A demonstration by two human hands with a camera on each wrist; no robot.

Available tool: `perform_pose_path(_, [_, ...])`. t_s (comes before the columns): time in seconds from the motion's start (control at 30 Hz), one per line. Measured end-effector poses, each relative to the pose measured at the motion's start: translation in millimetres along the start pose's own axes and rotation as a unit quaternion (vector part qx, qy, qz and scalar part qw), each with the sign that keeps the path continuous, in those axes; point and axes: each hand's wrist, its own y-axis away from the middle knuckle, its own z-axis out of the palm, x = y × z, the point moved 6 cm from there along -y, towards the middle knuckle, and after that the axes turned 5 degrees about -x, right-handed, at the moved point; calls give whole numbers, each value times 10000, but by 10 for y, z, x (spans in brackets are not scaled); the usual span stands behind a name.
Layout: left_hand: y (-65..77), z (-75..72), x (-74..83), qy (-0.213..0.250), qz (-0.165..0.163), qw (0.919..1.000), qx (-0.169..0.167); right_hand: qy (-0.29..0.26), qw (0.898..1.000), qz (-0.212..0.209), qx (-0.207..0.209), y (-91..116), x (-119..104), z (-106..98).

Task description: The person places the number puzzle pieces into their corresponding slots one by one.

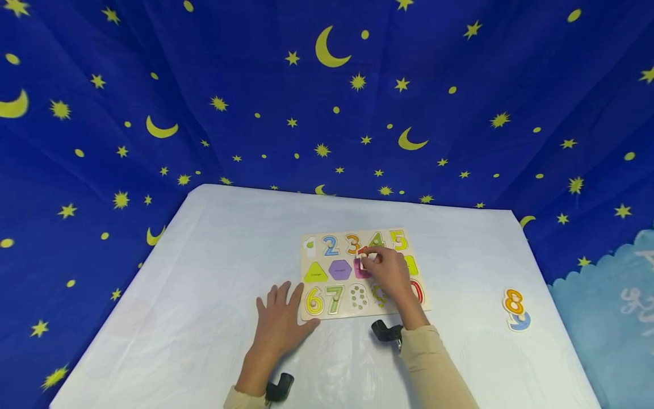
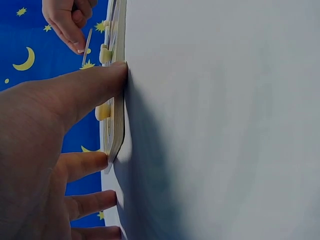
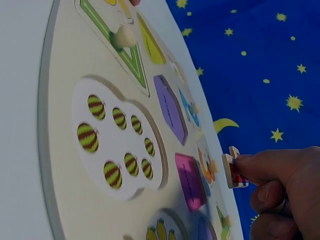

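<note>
A wooden number puzzle board (image 1: 347, 313) lies on the white-covered table. My right hand (image 1: 391, 272) is above its middle, pinching a small red number piece (image 3: 228, 171), seemingly the 1, between thumb and fingertip. In the right wrist view the piece is held up off the board, tilted. My left hand (image 1: 278, 321) is spread at the board's lower left corner. Its thumb (image 2: 95, 85) presses the near edge and a fingertip touches the left edge; the other fingers rest beside it. The 1 recess (image 1: 309, 246) and the 8 recess (image 1: 359, 296) hold no pieces; the 9 recess (image 1: 378, 296) is partly covered by my right hand.
An orange 8 piece (image 1: 514, 301) overlaps a blue 9 piece (image 1: 520, 322) on the table's right side. Knobbed number pieces such as the blue 2 (image 1: 330, 245) and green 7 (image 1: 334, 300) sit in the board. A blue star-patterned cloth (image 1: 265, 74) hangs behind the table.
</note>
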Motion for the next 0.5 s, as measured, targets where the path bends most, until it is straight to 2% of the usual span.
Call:
perform_pose_path(0.23, [-2,-16,2,11,6,10000,4,-116,9998,-143,-51,-29,-117,70])
perform_pose_path(0.5, [2,-11,6,42,-20,10000,-49,-116,9998,11,-174,-71,-196,192])
